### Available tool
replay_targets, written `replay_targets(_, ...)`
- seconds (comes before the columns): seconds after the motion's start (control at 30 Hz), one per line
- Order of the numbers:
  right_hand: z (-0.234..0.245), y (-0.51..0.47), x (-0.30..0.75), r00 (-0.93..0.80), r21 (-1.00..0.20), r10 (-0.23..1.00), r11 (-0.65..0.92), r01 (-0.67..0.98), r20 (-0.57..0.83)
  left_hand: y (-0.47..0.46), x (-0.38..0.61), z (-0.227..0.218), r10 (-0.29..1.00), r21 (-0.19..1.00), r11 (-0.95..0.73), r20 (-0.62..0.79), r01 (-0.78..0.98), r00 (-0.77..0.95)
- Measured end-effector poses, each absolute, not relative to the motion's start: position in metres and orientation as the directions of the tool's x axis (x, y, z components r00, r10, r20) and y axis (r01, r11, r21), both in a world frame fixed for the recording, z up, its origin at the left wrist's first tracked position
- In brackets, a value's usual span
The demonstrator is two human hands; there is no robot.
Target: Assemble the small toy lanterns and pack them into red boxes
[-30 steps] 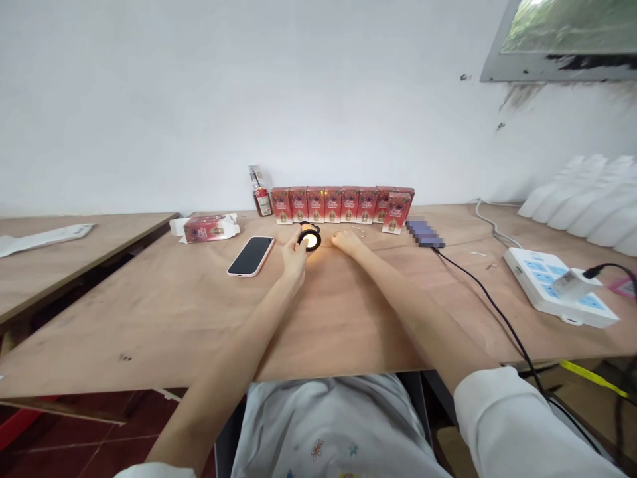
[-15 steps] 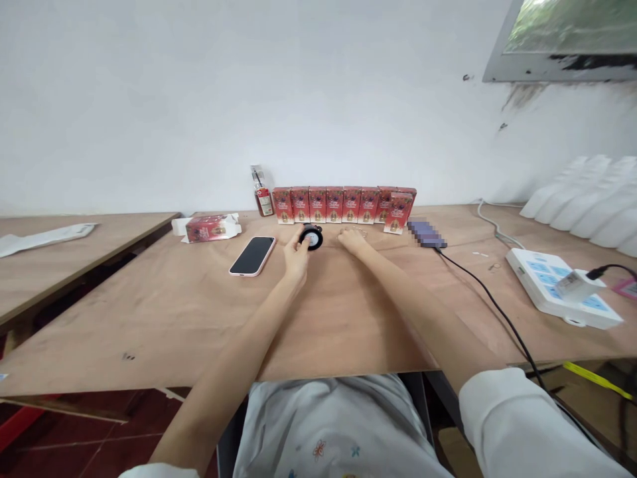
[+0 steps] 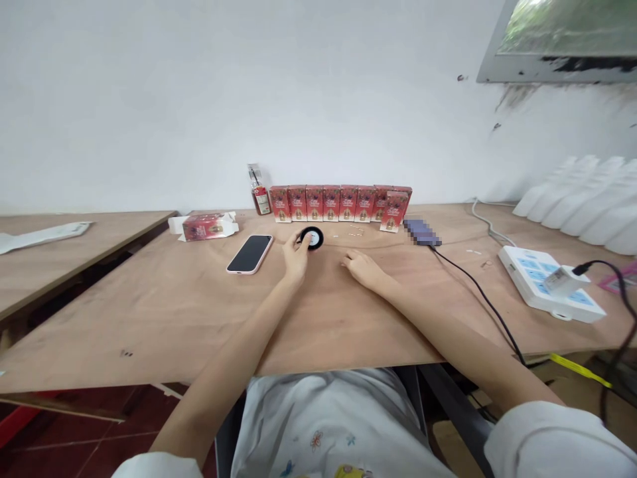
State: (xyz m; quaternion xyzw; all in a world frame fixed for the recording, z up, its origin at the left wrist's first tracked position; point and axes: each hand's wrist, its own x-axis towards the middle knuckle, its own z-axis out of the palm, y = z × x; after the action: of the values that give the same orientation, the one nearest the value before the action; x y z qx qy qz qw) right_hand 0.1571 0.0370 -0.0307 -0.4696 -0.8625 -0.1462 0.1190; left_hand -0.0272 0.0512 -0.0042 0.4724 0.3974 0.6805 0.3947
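A small round black lamp (image 3: 312,237) with a pale, unlit face sits on the wooden table (image 3: 169,312) in front of a row of several red boxes (image 3: 340,202). My left hand (image 3: 296,255) grips the lamp's left side with thumb and fingers. My right hand (image 3: 362,267) lies on the table to the right of the lamp, apart from it, fingers loosely spread and holding nothing. A few small metal pins (image 3: 354,231) lie on the wood just beyond it.
A phone (image 3: 250,253) with a pink case lies face up left of the lamp. An opened red box (image 3: 205,227) sits further left. A blurred dark device (image 3: 422,232) with a black cable, a white power strip (image 3: 550,292) and white foam pieces (image 3: 582,199) are on the right.
The lamp glowed orange a second ago and is now dark. My right hand has drawn back from near the boxes toward me, while my left hand stays on the lamp.
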Motion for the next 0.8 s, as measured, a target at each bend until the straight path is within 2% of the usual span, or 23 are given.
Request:
replay_targets(0.1,-0.024,0.033,0.153,-0.536,0.221,0.777,0.489,0.844,0.33,0.051,-0.028,-0.006,0.896,0.914,-0.399,0.373,-0.068,-0.242)
replay_targets(0.17,-0.022,0.032,0.152,-0.581,0.196,0.733,0.549,0.812,0.353,0.05,-0.028,-0.006,0.886,0.911,-0.412,0.397,-0.015,-0.239)
replay_targets(0.3,-0.024,0.032,0.155,-0.654,-0.046,0.63,0.734,0.678,0.419,0.048,-0.028,-0.006,0.869,0.894,-0.446,0.444,0.044,-0.218)
replay_targets(0.4,-0.025,0.036,0.16,-0.638,-0.207,0.645,0.753,0.625,0.42,0.047,-0.028,-0.006,0.859,0.882,-0.468,0.47,0.06,-0.202)
replay_targets(0.47,-0.024,0.038,0.164,-0.619,-0.259,0.663,0.742,0.619,0.42,0.048,-0.028,-0.006,0.852,0.876,-0.478,0.482,0.072,-0.203)
replay_targets(0.53,-0.021,0.037,0.168,-0.625,-0.254,0.659,0.746,0.616,0.418,0.049,-0.028,-0.007,0.846,0.87,-0.485,0.492,0.088,-0.204)
replay_targets(0.63,-0.016,0.035,0.17,-0.664,-0.181,0.639,0.759,0.625,0.388,0.049,-0.028,-0.006,0.827,0.85,-0.51,0.526,0.129,-0.198)
replay_targets(0.8,-0.012,0.031,0.165,-0.723,0.039,0.637,0.743,0.669,0.27,0.045,-0.028,-0.003,0.76,0.775,-0.59,0.627,0.224,-0.17)
